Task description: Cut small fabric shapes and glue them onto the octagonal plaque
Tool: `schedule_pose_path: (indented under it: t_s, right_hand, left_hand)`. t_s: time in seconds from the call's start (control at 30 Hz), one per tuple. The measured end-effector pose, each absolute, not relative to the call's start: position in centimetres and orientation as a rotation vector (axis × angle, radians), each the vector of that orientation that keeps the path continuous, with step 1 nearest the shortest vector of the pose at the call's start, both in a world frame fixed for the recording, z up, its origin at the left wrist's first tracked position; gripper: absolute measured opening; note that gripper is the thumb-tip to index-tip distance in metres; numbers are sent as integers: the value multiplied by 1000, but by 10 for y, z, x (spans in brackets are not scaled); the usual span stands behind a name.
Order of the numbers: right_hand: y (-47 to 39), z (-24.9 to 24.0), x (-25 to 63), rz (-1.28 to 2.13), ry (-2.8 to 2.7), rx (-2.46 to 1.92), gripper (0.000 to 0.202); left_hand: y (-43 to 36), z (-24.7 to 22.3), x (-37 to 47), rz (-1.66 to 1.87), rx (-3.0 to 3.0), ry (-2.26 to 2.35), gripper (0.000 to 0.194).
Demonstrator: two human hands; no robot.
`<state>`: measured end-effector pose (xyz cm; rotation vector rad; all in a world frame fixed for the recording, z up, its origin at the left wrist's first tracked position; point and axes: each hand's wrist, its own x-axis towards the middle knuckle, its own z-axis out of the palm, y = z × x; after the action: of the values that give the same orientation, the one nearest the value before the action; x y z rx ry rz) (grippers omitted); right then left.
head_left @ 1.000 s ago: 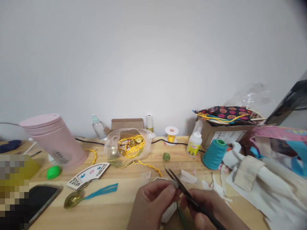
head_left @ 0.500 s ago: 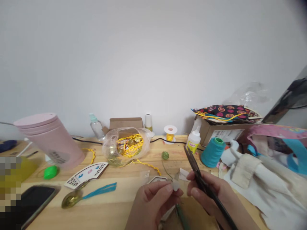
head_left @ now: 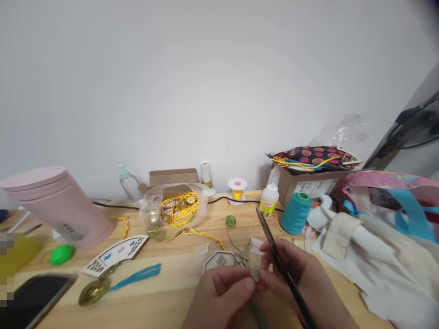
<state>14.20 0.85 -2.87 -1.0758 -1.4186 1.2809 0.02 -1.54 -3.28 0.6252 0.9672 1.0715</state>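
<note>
Between thumb and fingers, my left hand [head_left: 228, 290] pinches a small pale flower-shaped piece [head_left: 254, 273]. My right hand [head_left: 291, 278] grips a long dark tool [head_left: 283, 269], perhaps tweezers or scissors, which slants up to the left; its fingertips meet the pale piece's right side. Behind my left hand lies an octagonal white frame [head_left: 219, 260] with a flower shape in it. A green thread ball [head_left: 231, 221] and a small white paper piece [head_left: 256, 246] are just beyond the hands.
At left stand a pink cup [head_left: 61, 205], a phone [head_left: 37, 299] and a fan-shaped ornament [head_left: 116, 256]. A bag of yellow cords [head_left: 181, 208], glue bottle [head_left: 269, 198] and teal thread cone [head_left: 296, 214] stand behind. White cloth [head_left: 387, 283] covers the right side.
My right hand has moved left, and its fingertips now touch the pale piece. The view has shifted slightly to the right, showing more of the octagonal frame.
</note>
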Motion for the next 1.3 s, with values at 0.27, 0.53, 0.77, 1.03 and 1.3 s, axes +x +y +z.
schedule_pose_path:
  t_s: [0.27, 0.53, 0.77, 1.03, 1.3]
  right_hand:
    - [9, -27, 140, 1260, -1400, -1117, 17]
    - [14, -27, 151, 1212, -1497, -1176, 18]
    - [15, -30, 150, 1196, -1524, -1195, 17]
    - [22, -34, 153, 1101, -1600, -1254, 17]
    - [37, -39, 174, 510, -2138, -1563, 31]
  left_hand:
    - [-10, -23, -10, 1059, 861, 1212, 13]
    - [5, -2, -70, 446, 1564, 1627, 22]
    - [15, -18, -67, 278, 1580, 1610, 14]
    - [6, 0, -82, 351, 1898, 1724, 15]
    - [-5, -44, -88, 700, 2119, 1576, 23]
